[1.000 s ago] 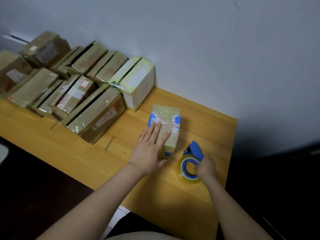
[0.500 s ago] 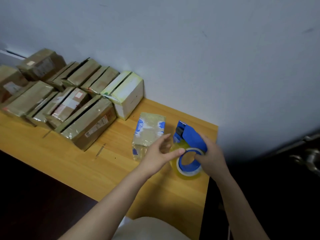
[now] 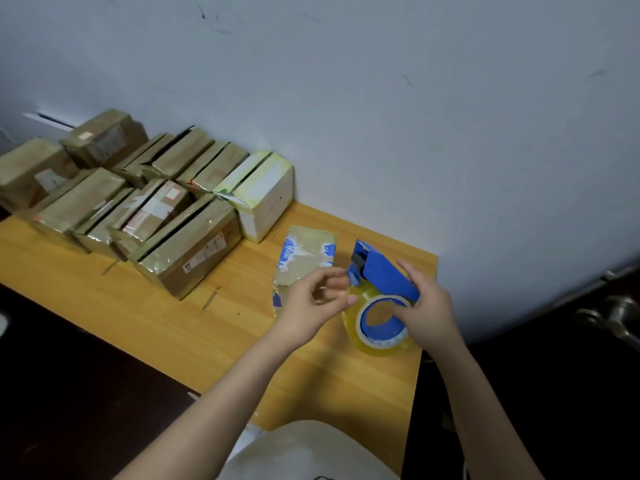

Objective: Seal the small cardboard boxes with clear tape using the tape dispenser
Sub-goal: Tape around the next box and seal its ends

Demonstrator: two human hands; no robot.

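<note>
Small box [image 3: 304, 258] lies flat on desk [image 3: 207, 323], unheld, beside L grip [image 3: 311, 303], which curls at cutter end of tape dispenser [image 3: 381, 271] (pinch on clear tape: cannot tell); R grip [image 3: 426, 303] clamps dispenser; risk: tape sticks back onto roll [image 3: 379, 344], box slides w/o hold-down.

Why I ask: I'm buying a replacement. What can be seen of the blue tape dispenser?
The tape dispenser is a blue, plastic-looking hand-held frame with a dark cutter at its far end. It carries a roll of clear, yellowish tape on a blue hub. It is tilted over the wooden table, beside a small taped box. The right hand grips frame and hub. Curled fingers of the left hand reach the roll; whether they pinch tape is unclear.
</note>
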